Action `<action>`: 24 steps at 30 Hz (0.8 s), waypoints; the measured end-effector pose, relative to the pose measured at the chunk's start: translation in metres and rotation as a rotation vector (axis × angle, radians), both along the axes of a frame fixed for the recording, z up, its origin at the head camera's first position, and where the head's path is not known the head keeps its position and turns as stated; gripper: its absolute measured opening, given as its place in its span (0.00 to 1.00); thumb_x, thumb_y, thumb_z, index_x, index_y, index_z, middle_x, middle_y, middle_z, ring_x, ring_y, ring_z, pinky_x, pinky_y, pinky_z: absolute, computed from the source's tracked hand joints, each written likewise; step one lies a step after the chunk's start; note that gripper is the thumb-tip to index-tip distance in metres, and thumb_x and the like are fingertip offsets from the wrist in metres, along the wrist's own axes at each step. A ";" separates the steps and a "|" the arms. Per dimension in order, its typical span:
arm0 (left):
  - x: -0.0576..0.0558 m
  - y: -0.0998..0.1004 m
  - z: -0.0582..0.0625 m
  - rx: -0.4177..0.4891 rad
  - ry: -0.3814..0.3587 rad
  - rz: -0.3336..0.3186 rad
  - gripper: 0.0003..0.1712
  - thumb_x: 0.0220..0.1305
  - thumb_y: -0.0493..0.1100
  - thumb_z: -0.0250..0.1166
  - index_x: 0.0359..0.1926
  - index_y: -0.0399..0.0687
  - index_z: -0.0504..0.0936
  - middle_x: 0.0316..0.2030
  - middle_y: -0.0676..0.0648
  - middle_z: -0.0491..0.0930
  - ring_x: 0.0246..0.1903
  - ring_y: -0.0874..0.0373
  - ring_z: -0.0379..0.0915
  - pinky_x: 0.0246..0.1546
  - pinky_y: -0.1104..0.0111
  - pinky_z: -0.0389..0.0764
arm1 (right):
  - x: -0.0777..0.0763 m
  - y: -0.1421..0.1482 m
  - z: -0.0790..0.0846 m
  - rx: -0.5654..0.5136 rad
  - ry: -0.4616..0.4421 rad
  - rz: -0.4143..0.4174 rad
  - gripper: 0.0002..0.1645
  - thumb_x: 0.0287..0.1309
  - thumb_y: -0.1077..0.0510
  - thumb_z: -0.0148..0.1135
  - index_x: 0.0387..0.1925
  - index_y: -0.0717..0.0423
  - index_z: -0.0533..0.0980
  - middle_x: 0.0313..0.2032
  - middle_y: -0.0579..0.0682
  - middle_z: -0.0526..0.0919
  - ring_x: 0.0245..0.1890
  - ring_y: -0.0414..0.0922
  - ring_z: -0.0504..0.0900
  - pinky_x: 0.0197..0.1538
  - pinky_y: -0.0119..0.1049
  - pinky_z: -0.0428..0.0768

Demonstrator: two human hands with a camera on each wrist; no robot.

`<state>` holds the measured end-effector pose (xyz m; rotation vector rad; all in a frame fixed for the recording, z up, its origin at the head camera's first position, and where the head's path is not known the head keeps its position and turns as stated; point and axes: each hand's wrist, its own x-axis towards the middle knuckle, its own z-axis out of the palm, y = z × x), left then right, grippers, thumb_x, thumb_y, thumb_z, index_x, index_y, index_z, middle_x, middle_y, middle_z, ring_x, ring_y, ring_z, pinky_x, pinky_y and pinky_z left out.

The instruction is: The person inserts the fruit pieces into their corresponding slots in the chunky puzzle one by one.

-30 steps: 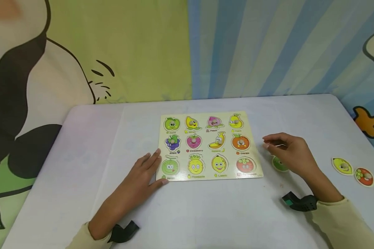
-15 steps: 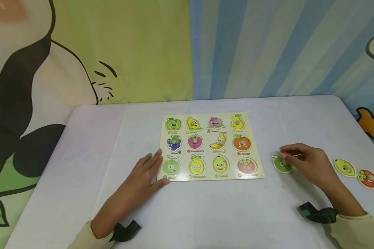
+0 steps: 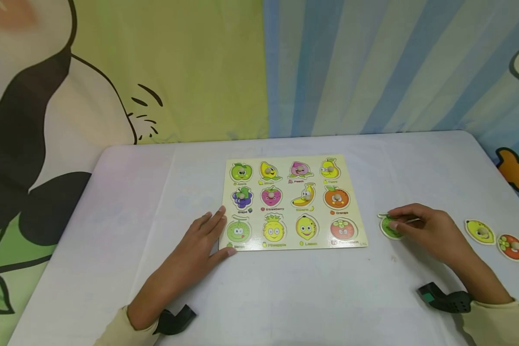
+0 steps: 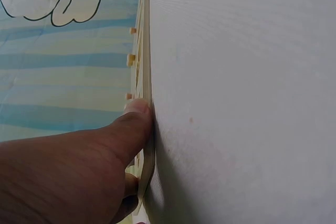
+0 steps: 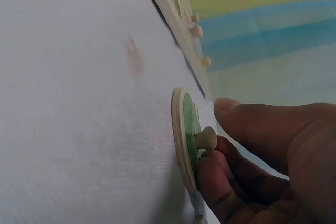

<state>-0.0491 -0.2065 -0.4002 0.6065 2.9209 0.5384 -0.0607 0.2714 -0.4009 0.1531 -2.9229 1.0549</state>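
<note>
A wooden fruit puzzle board (image 3: 281, 246) lies on the table in the head view. My left hand (image 3: 194, 245) rests at its left edge, fingers stretched out and thumb at the near corner. The left wrist view shows that thumb (image 4: 137, 109) against the board's edge. To the right of the board lies a round green melon puzzle piece (image 3: 388, 229), partly covered by my right hand (image 3: 428, 228). In the right wrist view its knob (image 5: 208, 139) stands between my thumb and bent fingers; the fingers are right beside it, while a gap shows at the thumb (image 5: 227, 106).
Farther right lie a lemon puzzle piece (image 3: 479, 232) and a red fruit puzzle piece (image 3: 510, 247), side by side. Knobbed pieces fill the board's upper two rows; the bottom row shows knobless pictures. A printed cloth backdrop (image 3: 199, 72) stands behind the table.
My right hand has moved right and slightly nearer, from beside the board to the melon piece, and its fingers have come down around the knob. My left hand stays at the board.
</note>
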 end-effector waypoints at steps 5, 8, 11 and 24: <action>-0.001 0.000 -0.001 0.001 0.009 -0.004 0.49 0.58 0.55 0.71 0.72 0.37 0.60 0.74 0.44 0.51 0.69 0.38 0.49 0.63 0.48 0.63 | 0.001 0.003 0.002 0.034 -0.018 -0.009 0.13 0.57 0.60 0.70 0.44 0.59 0.82 0.38 0.55 0.83 0.33 0.28 0.75 0.32 0.20 0.75; -0.001 0.000 -0.001 -0.001 0.014 -0.006 0.49 0.58 0.55 0.71 0.72 0.37 0.61 0.74 0.44 0.51 0.70 0.38 0.49 0.64 0.48 0.63 | 0.001 0.003 0.000 0.053 -0.014 0.007 0.12 0.57 0.61 0.70 0.44 0.59 0.82 0.37 0.53 0.83 0.32 0.30 0.74 0.32 0.20 0.74; -0.001 -0.001 -0.001 -0.002 0.013 -0.005 0.48 0.58 0.56 0.71 0.72 0.37 0.61 0.74 0.45 0.51 0.70 0.38 0.48 0.64 0.48 0.62 | 0.001 0.002 -0.001 0.071 0.002 0.028 0.12 0.56 0.63 0.70 0.43 0.59 0.83 0.37 0.51 0.82 0.32 0.32 0.74 0.32 0.20 0.74; 0.000 -0.001 -0.001 0.000 -0.001 0.001 0.49 0.58 0.56 0.70 0.72 0.38 0.60 0.75 0.46 0.50 0.70 0.38 0.47 0.64 0.48 0.62 | 0.000 -0.008 0.000 0.123 0.013 0.000 0.08 0.49 0.69 0.72 0.34 0.60 0.84 0.40 0.60 0.84 0.38 0.53 0.79 0.30 0.23 0.74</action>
